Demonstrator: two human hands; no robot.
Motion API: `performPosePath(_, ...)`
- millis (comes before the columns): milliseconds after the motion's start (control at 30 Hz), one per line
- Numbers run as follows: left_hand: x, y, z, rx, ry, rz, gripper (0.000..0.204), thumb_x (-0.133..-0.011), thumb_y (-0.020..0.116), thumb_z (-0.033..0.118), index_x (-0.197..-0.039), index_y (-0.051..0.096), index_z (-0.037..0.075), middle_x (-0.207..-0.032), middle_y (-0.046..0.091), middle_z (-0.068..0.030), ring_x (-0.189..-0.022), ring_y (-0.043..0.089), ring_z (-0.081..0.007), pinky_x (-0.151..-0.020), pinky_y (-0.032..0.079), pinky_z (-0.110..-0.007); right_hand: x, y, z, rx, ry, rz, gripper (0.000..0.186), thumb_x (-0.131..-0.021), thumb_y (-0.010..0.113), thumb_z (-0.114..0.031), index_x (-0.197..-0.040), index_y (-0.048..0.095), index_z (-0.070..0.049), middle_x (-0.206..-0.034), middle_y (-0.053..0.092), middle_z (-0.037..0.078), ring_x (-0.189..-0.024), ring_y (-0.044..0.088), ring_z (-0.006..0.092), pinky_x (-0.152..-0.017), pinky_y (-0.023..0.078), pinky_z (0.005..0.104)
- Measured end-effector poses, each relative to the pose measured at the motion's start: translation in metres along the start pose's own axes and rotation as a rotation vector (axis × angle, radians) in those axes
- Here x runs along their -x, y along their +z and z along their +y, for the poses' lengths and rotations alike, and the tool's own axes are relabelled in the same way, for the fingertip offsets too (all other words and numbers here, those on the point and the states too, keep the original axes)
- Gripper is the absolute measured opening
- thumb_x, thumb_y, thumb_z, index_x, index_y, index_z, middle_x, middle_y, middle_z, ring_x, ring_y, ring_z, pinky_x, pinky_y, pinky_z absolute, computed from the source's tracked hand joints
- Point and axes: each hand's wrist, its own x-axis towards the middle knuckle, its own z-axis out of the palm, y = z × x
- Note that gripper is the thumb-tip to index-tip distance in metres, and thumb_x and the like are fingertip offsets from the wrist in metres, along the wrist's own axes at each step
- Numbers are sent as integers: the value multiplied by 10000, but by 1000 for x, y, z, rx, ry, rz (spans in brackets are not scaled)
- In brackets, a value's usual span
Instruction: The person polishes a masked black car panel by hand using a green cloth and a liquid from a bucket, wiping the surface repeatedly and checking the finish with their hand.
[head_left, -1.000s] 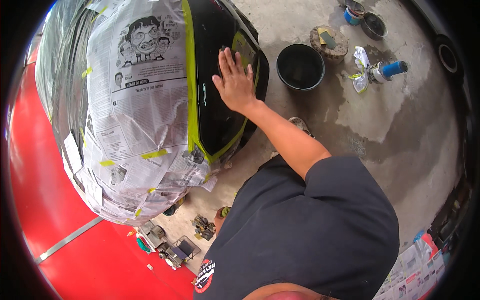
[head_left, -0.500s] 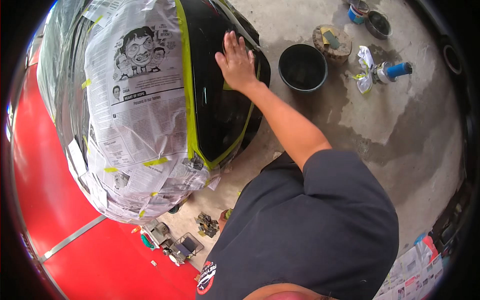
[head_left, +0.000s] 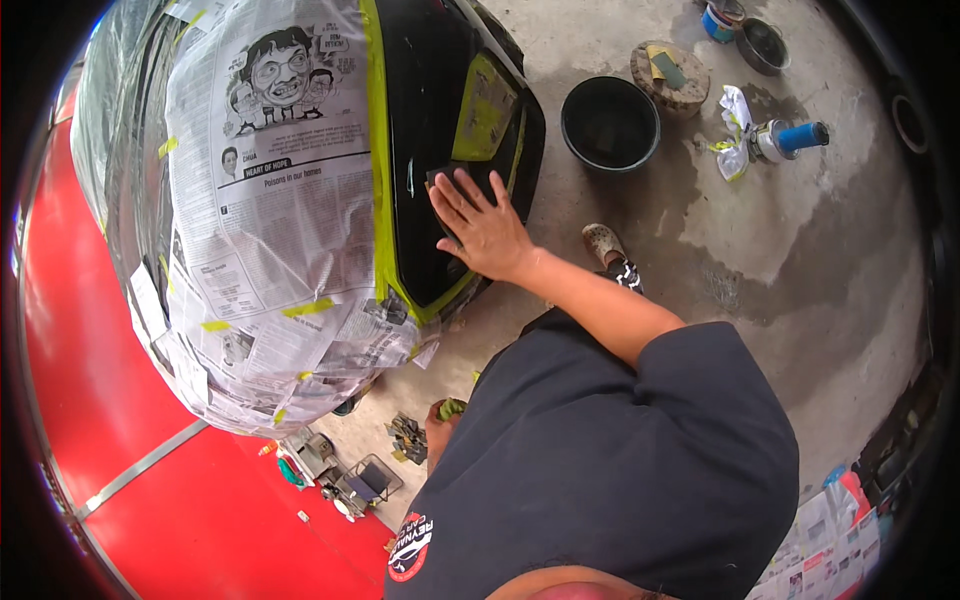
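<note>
The grip of the right hand (head_left: 485, 230) is spread wide, fingers fanned and nearly straight, laid over a small dark pad (head_left: 440, 177) whose edge shows just past the fingertips, as seen from the head camera; the pad lies against a glossy black panel (head_left: 425, 100), pressed there by the open hand rather than clasped. The left hand (head_left: 438, 432), low in the view and partly hidden by the wearer's dark shirt (head_left: 610, 450), has its fingers curled around a soft yellow-green bundle (head_left: 452, 408); how tightly cannot be told. Yellow-green tape (head_left: 378, 150) runs along the panel's left edge, bordering newspaper (head_left: 290, 220) that wraps the bulging form beside it, and a taped patch (head_left: 487, 110) sits on the panel beyond the right hand. At right, a black bucket (head_left: 611, 168) stands on the stained concrete floor (head_left: 740, 230), just beside a round block (head_left: 690, 95) bearing small abrasive-looking sheets (head_left: 668, 70). Farther right, a white cloth (head_left: 733, 120) touches a can with a blue cylinder (head_left: 800, 137). A patterned shoe (head_left: 602, 243) shows below the bucket, and a heap of dark scraps (head_left: 407, 438) lies near the left hand.
</note>
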Motion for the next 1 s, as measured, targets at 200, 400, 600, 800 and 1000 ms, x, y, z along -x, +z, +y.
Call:
performPosePath(200, -19, -18, -11, 3, 101, -19, 542, -727, 756, 110, -1235, 637, -36, -1026, 736, -170, -938, 713, -251, -864, 565, -358, -52, -6, 49, 24, 100, 198, 807, -1011, 443, -574, -1624, 228, -96, -1693, 232, 113, -1540, 259, 322, -1176, 216, 652)
performPosePath(400, -21, -18, -32, -32, 115, -47, 558, -719, 766, 138, -1246, 644, -1, -1092, 730, -186, -1017, 710, -294, -915, 550, -381, 44, 18, -39, 18, -192, -210, 757, -993, 488, -548, -1607, 300, -147, -1690, 248, 84, -1545, 247, 285, -1192, 169, 669)
performPosePath(600, -24, -28, -61, -72, 103, -25, 539, -728, 764, 130, -1245, 651, 25, -1092, 733, -180, -1013, 715, -297, -915, 555, -379, 38, 24, -19, 211, -315, -65, 744, -986, 499, -552, -1599, 330, -167, -1691, 256, 12, -1556, 213, 254, -1186, 186, 672)
performPosePath(800, -27, -33, -77, -63, 123, -25, 526, -734, 758, 124, -1240, 655, 27, -1086, 735, -177, -1008, 717, -291, -914, 556, -378, 45, 16, -51, 206, -106, -173, 758, -975, 543, -517, -1607, 310, -167, -1695, 246, 21, -1549, 230, 274, -1163, 211, 687)
performPosePath(1000, -36, -34, -91, -46, 76, -78, 544, -735, 770, 131, -1255, 648, 26, -1078, 740, -181, -1004, 721, -287, -902, 561, -383, 65, 23, -79, 121, -210, -89, 755, -953, 581, -521, -1591, 355, -185, -1687, 257, 2, -1546, 229, 276, -1167, 202, 694)
